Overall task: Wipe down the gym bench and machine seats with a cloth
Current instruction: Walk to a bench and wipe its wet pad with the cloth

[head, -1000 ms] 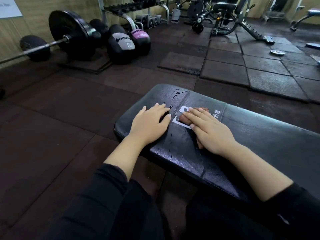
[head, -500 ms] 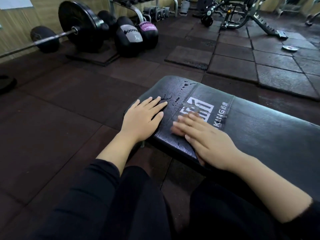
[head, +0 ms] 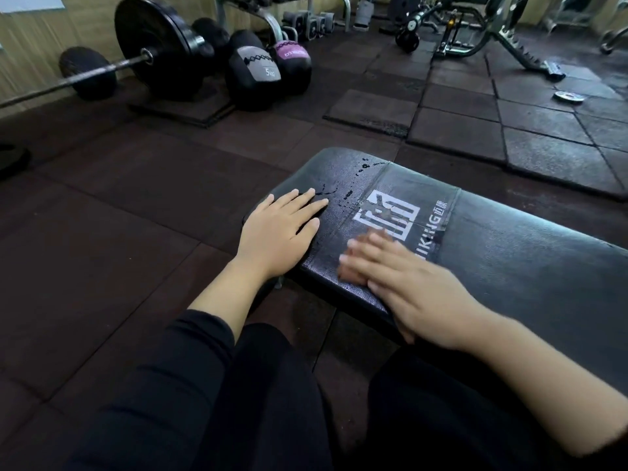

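The right hand is smeared by motion blur, its fingertips ghosted; a brownish cloth shows only as a blurred sliver under them, the rest hidden. The bench runs off the right edge. The barbell is cut by the left edge. The far machine is cropped at the top.
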{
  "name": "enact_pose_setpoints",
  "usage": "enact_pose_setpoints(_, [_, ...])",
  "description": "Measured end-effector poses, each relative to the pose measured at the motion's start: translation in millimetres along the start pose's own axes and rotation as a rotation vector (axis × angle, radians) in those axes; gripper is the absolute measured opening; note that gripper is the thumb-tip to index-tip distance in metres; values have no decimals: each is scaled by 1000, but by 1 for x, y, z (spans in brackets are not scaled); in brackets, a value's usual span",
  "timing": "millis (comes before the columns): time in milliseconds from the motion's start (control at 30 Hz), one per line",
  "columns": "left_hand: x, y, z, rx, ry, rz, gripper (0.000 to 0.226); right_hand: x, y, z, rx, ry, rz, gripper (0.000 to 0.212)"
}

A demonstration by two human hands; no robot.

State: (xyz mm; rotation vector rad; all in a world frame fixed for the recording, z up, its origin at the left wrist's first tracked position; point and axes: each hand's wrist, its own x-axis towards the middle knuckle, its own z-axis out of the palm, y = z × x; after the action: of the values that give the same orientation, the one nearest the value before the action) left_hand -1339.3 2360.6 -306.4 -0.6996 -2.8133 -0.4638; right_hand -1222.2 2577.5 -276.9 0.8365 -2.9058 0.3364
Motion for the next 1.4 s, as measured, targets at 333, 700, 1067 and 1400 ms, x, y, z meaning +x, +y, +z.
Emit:
enact_pose_setpoints(333, [3,-2,0,-14,9,-4,55,15,37,-11,112,-15,112,47])
enact_pose_setpoints(700, [2,-1,-2,-25,-1,-12,56,-11,-3,-4,-13,-133,-239,45])
enact_pose_setpoints(1067, [4,-1,-5,-23,-55,-25,44,31,-2,3,60,-84,-147,49])
enact_pose_setpoints(1400, [28,7,-7,-22,-156,-196,50,76,118,-14,82,-9,318,44])
